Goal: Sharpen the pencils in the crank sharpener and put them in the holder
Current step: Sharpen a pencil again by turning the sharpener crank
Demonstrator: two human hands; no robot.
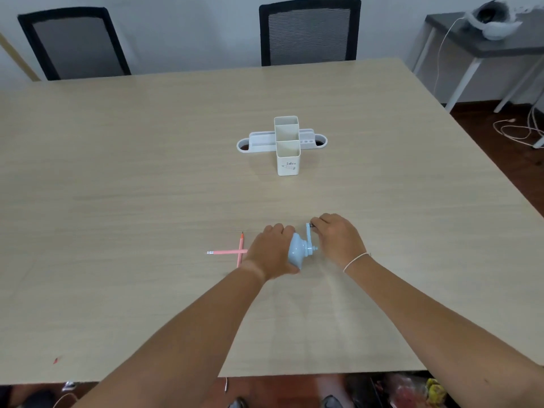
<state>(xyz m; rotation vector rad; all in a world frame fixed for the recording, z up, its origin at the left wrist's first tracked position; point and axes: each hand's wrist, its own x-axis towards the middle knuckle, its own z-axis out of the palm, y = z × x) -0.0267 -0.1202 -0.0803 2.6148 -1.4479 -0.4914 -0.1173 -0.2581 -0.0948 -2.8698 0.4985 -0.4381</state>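
Observation:
A light blue crank sharpener (298,251) stands on the wooden table (147,172) near the front edge. My left hand (269,253) grips its body from the left. My right hand (338,238) pinches the knob of the crank handle (309,235), which points up. One pink pencil (225,252) lies level with its eraser end to the left and runs under my left hand toward the sharpener. A second pink pencil (241,248) crosses it, sharpened tip pointing away from me. The white holder (287,145) stands farther back at the table's middle, its compartments showing nothing inside.
Two black mesh chairs (309,33) stand behind the table's far edge. A grey side table (485,48) with a white object and cables is at the back right. A small red scrap (56,360) lies near the front left edge.

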